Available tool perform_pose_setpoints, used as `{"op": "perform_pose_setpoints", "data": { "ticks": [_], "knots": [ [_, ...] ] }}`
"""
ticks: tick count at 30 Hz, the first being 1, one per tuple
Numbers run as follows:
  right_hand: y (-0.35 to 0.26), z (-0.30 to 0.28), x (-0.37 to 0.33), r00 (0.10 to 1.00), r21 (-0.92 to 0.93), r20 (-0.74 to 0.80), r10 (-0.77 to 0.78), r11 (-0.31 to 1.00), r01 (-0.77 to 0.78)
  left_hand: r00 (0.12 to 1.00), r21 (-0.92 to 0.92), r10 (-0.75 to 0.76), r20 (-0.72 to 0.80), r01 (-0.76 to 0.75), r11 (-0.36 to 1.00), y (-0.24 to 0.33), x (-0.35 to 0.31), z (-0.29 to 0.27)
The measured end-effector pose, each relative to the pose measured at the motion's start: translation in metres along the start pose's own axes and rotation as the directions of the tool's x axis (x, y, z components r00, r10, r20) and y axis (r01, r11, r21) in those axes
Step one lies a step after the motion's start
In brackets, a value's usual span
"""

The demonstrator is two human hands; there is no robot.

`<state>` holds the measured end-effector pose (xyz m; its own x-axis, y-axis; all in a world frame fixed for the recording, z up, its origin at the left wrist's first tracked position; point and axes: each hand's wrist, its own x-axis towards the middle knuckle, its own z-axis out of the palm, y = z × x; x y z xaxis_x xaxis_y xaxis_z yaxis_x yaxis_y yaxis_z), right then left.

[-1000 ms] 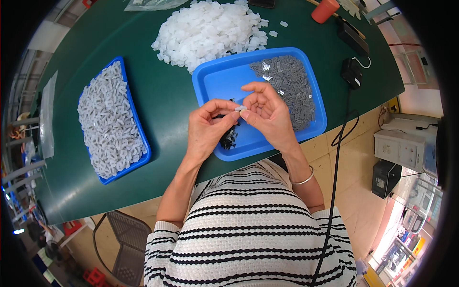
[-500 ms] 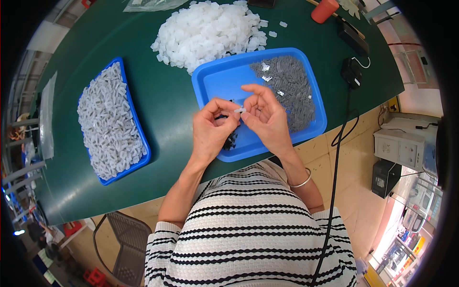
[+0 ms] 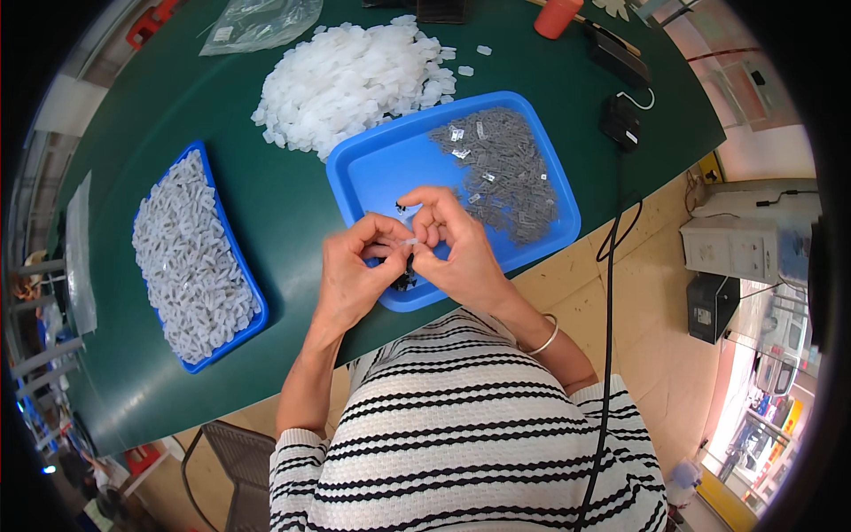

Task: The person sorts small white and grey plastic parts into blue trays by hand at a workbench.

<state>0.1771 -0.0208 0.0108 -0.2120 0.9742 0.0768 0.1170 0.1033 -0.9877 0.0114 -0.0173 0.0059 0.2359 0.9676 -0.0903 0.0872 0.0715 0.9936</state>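
Note:
Over the near left part of a blue tray (image 3: 567,191), my two hands meet at a small translucent white plastic piece (image 3: 410,241). My left hand (image 3: 353,270) pinches it between thumb and forefinger. From the other side my right hand (image 3: 456,253) grips the same piece with thumb and fingers, its forefinger raised and curved. Small black parts (image 3: 403,282) lie in the tray under my hands, partly hidden by them. On the tray's right side spreads a heap of grey metal-looking strips (image 3: 505,168), with a few shinier ones on top.
A heap of translucent white pieces (image 3: 346,84) lies behind the tray. At left stands a blue tray (image 3: 259,297) full of whitish plastic parts (image 3: 195,257). A red mallet head (image 3: 557,16), a black adapter (image 3: 620,122) and a plastic bag (image 3: 261,25) lie farther back; a black cable (image 3: 607,355) hangs at right.
The view has shifted, so the trays and heaps appear moved left. My hands stay together on the small white piece, with my right forefinger still raised.

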Motion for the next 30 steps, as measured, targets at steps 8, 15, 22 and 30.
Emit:
{"op": "perform_pose_setpoints", "data": {
  "ticks": [8,15,22,30],
  "knots": [
    [0.012,-0.069,0.014,0.989,-0.377,-0.072,-0.129,0.922,0.092,0.998,0.080,-0.012,-0.064,0.017,0.997,0.002,-0.001,-0.011],
    [0.019,-0.092,0.028,0.951,-0.774,0.092,-0.295,0.580,0.255,0.994,-0.008,-0.029,-0.110,0.029,1.000,-0.004,0.006,-0.011],
    [0.024,-0.091,0.036,0.929,-0.799,0.272,-0.253,0.478,0.364,0.995,-0.183,-0.061,-0.075,0.046,0.982,0.000,0.014,-0.007],
    [0.030,-0.085,0.037,0.886,-0.819,0.363,-0.289,0.354,0.451,0.994,-0.126,-0.048,-0.097,0.035,0.991,-0.005,0.020,-0.001]
  ]
}}
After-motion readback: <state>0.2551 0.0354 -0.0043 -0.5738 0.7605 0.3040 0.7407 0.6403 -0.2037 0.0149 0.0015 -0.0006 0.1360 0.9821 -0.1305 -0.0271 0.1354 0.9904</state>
